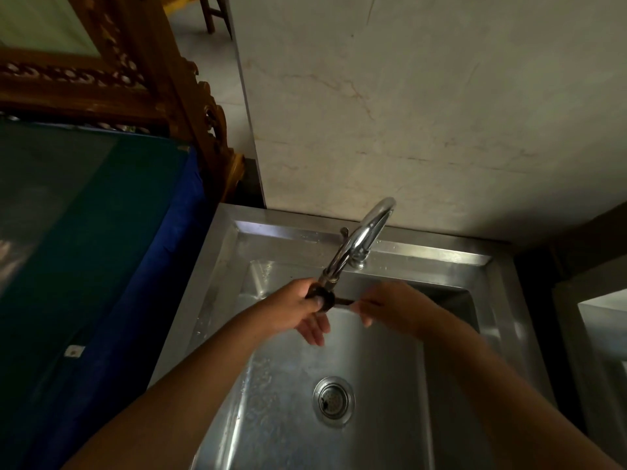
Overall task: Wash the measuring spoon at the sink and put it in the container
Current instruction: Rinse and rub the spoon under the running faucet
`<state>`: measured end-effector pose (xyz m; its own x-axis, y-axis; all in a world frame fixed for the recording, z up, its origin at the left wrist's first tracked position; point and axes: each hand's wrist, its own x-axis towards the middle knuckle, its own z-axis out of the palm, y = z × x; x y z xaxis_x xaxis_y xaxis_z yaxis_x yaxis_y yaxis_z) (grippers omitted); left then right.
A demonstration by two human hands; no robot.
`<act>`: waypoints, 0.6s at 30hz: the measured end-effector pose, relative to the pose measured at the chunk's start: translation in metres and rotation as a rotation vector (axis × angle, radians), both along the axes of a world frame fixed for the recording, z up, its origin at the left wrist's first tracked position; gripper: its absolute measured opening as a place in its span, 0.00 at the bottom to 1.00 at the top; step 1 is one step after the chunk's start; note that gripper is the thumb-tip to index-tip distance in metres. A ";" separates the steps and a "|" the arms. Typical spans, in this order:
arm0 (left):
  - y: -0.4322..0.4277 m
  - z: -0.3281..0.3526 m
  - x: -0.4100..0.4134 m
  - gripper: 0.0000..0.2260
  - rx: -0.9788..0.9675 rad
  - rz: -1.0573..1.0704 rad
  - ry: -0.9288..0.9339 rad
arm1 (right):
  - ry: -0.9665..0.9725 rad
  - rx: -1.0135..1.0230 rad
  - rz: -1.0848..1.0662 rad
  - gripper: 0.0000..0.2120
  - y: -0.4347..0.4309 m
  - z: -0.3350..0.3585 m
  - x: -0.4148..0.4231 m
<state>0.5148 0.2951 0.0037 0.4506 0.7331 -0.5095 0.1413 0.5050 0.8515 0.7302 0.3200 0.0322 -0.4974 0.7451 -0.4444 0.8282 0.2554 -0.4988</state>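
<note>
A dark measuring spoon [330,299] is held level over the steel sink [217,266], right under the spout of the chrome tap [359,240]. My left hand [298,312] grips the round bowl end, thumb pressed on it. My right hand [393,308] pinches the handle end between fingers and thumb. Running water cannot be made out. No container is in view.
The sink drain [333,400] lies in the basin below my hands. A blue and green cloth-covered surface [101,249] sits to the left, with a carved wooden frame [152,79] behind it. A pale marble wall [424,113] rises behind the tap.
</note>
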 end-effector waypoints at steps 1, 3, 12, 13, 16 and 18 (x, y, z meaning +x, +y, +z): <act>0.000 -0.001 0.002 0.07 0.058 0.058 0.050 | -0.005 0.024 0.000 0.14 0.002 0.003 -0.002; -0.003 -0.004 0.010 0.08 0.164 0.253 0.107 | 0.068 -0.012 -0.071 0.15 -0.003 0.005 -0.008; -0.020 -0.023 0.059 0.08 -0.042 0.954 0.016 | 0.543 -0.380 -0.734 0.21 -0.073 -0.031 -0.069; -0.018 -0.025 0.059 0.07 -0.069 0.904 -0.024 | 0.558 -0.368 -0.764 0.20 -0.077 -0.034 -0.070; -0.015 -0.026 0.049 0.06 -0.065 0.663 -0.060 | 0.630 -0.400 -0.806 0.19 -0.082 -0.037 -0.064; -0.010 -0.025 0.036 0.07 0.035 0.509 0.067 | 0.595 -0.387 -0.722 0.18 -0.075 -0.038 -0.056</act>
<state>0.5512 0.2848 -0.0211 -0.0012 0.8682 -0.4963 -0.0602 0.4953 0.8666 0.6743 0.2447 -0.0062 -0.2043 0.8125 -0.5460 0.3106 -0.4751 -0.8233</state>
